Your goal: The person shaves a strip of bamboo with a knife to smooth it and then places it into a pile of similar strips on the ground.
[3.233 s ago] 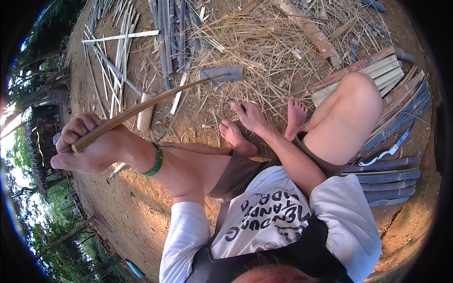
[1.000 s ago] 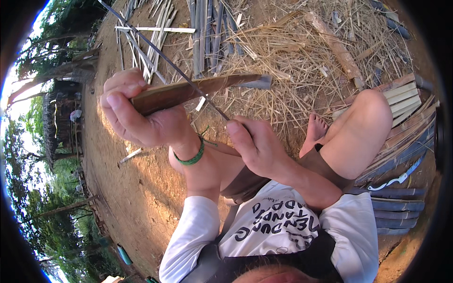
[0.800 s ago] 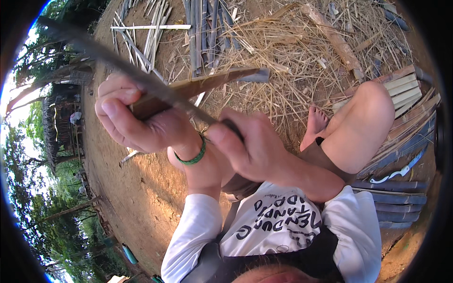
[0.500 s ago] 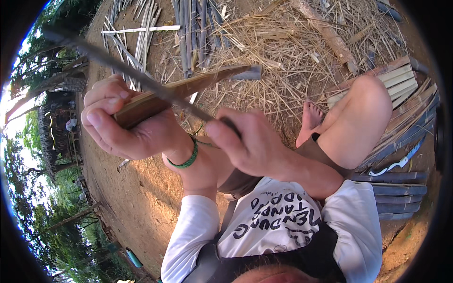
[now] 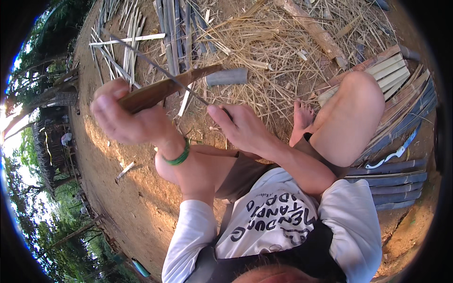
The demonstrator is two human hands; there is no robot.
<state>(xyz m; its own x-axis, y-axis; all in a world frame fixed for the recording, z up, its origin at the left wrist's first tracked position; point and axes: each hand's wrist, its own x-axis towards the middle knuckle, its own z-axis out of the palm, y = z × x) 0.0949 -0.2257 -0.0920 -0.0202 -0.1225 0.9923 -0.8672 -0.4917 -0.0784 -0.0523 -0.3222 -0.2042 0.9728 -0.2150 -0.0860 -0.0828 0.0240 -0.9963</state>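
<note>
My left hand [image 5: 127, 115], palm up with a green cord around the wrist, is closed around the lower end of a brown wooden piece [image 5: 153, 93] that tapers to a point. Whether the piece is bamboo or solid wood I cannot tell. In my closed right hand [image 5: 247, 129] is the dark handle of a long, thin-bladed knife [image 5: 146, 57]. Its blade runs up and to the left, crossing in front of the wooden piece. It is seen nearly edge-on, and I cannot tell whether it touches the wood.
Straw and shavings [image 5: 255, 37] litter the ground ahead, with a thick log [image 5: 318, 35] and a short grey bamboo piece [image 5: 226, 77]. Pale strips [image 5: 134, 37] lie far left. On the right are split bamboo lengths [image 5: 398, 188] and a white-handled saw [image 5: 396, 153]. My bent bare leg [image 5: 356, 113] is nearby.
The knife has turned and now looks thinner and lower, crossing closer to the wood's upper part. The right hand has shifted slightly left; the left hand has tilted slightly. The view has shifted a little.
</note>
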